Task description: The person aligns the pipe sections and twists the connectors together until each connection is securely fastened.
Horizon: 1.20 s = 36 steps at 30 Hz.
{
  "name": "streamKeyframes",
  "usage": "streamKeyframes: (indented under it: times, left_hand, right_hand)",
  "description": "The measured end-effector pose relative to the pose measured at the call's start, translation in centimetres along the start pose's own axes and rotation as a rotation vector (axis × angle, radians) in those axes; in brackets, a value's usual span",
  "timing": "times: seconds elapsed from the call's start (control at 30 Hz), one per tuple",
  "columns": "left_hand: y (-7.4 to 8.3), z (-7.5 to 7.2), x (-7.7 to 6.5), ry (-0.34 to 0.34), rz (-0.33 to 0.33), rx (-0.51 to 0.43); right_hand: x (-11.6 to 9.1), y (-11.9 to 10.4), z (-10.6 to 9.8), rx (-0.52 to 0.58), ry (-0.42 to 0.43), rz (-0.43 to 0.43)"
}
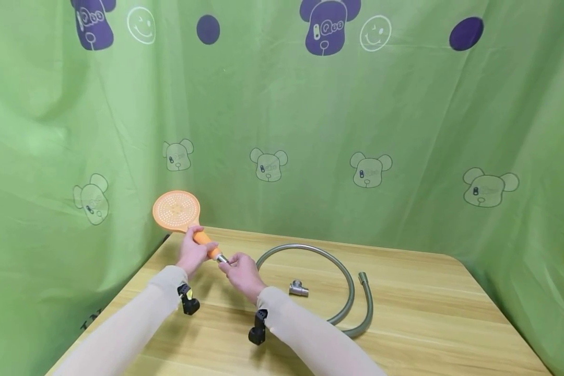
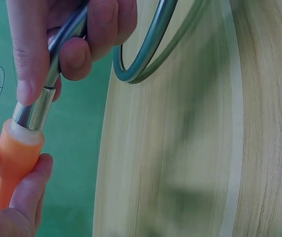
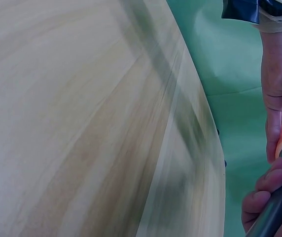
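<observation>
An orange shower head [image 1: 176, 211] with a round perforated face is held up over the table's back left. My left hand [image 1: 194, 251] grips its orange handle [image 2: 17, 153]. My right hand [image 1: 242, 275] holds the metal end of a grey shower hose [image 2: 148, 47], thumb and fingers around it. In the left wrist view the hose's metal connector [image 2: 41, 108] sits in line at the handle's pale collar, right against it. The rest of the hose loops over the table to the right, its other end fitting [image 1: 362, 278] lying loose.
A small metal T-shaped valve [image 1: 298, 288] lies inside the hose loop on the wooden table [image 1: 413, 313]. A green patterned curtain [image 1: 282, 115] hangs behind and at both sides. Each wrist carries a black camera.
</observation>
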<state>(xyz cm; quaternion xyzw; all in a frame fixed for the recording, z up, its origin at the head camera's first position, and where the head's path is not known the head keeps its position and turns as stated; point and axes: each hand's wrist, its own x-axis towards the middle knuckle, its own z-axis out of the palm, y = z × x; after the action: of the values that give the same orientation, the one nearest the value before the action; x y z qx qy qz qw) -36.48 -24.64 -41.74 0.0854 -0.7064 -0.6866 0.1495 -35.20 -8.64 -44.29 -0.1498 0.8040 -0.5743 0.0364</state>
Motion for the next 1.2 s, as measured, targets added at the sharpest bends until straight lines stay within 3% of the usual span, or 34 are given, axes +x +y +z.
streamKeyframes:
  times: [0.27, 0.5, 1.2]
  left_hand:
    - [0.23, 0.09, -0.03, 0.008, 0.015, 0.010]
    - [0.28, 0.07, -0.13, 0.007, 0.024, 0.038]
    - [0.32, 0.11, -0.77, -0.001, 0.049, 0.078]
  right_hand:
    - [0.10, -0.19, -0.02, -0.059, 0.008, -0.011]
    - [0.13, -0.20, -0.28, -0.088, -0.039, -0.033]
    - [0.14, -0.09, -0.16, 0.049, -0.109, 0.042]
